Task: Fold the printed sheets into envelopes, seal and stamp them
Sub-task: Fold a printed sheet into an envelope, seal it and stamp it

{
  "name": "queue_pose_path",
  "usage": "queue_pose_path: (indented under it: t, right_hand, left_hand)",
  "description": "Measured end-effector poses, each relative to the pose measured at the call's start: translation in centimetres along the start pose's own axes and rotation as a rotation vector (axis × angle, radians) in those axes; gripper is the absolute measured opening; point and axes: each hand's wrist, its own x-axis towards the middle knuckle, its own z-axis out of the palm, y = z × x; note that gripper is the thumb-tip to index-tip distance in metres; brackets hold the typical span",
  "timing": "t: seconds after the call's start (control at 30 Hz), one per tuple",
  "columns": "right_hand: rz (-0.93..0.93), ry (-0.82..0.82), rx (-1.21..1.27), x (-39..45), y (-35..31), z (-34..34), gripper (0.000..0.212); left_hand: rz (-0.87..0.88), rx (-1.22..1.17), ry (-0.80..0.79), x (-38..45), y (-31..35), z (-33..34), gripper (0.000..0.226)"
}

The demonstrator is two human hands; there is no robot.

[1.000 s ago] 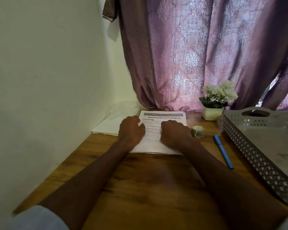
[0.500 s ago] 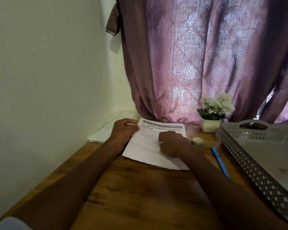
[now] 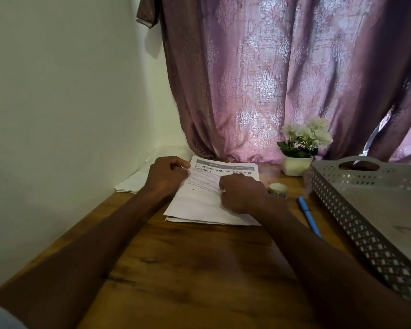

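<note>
Folding barely begun: left hand [image 3: 165,177] pinches printed sheet [image 3: 207,200] far-left corner; right hand [image 3: 241,195], fingers curled, presses it flat; sealing, stamping remain.

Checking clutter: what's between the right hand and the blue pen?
Head view: a small tape roll sits between the right hand and the blue pen, on the wooden table.

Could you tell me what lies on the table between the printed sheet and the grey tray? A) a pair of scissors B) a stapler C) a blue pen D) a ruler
C: a blue pen lies on the table between the printed sheet and the grey tray.
</note>
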Motion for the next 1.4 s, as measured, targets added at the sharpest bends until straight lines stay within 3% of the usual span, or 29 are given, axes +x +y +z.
queue_pose_path:
  t: [0.2,0.4,0.57,0.73,0.9,1.0,1.07,1.2,1.4]
  right_hand:
    - [-0.006,0.003,0.006,-0.2,-0.3,-0.1,0.041]
    - [0.006,0.037,0.040,-0.2,-0.1,-0.4,0.039]
    - [0.041,0.199,0.135,0.0,0.3,-1.0,0.034]
    - [0.069,0.224,0.178,0.2,0.4,-1.1,0.028]
    - [0.041,0.106,0.103,0.4,0.3,-0.2,0.034]
    - [0.030,0.126,0.078,0.3,0.2,-0.1,0.035]
    - [0.044,0.174,0.073,0.3,0.3,-0.3,0.034]
    - [0.069,0.305,0.165,0.5,0.5,-0.6,0.031]
    - [0.188,0.509,0.372,1.1,1.4,-1.5,0.031]
  left_hand:
    - [-0.145,-0.312,-0.054,0.0,1.0,-0.5,0.021]
    - [-0.158,-0.319,-0.065,-0.3,1.0,0.0,0.030]
    - [-0.103,-0.349,-0.028,0.2,1.1,-0.8,0.028]
    - [-0.071,-0.159,0.023,1.1,0.4,-1.0,0.034]
    - [0.243,0.390,0.111,0.6,-0.6,-1.3,0.033]
    - [0.296,0.454,0.124,0.6,-0.2,-1.9,0.034]
    - [0.328,0.381,0.092,0.7,0.3,-2.1,0.035]
    - [0.253,-0.097,0.061,0.9,1.1,-2.7,0.037]
    - [0.175,-0.433,0.022,1.4,1.2,-3.3,0.035]
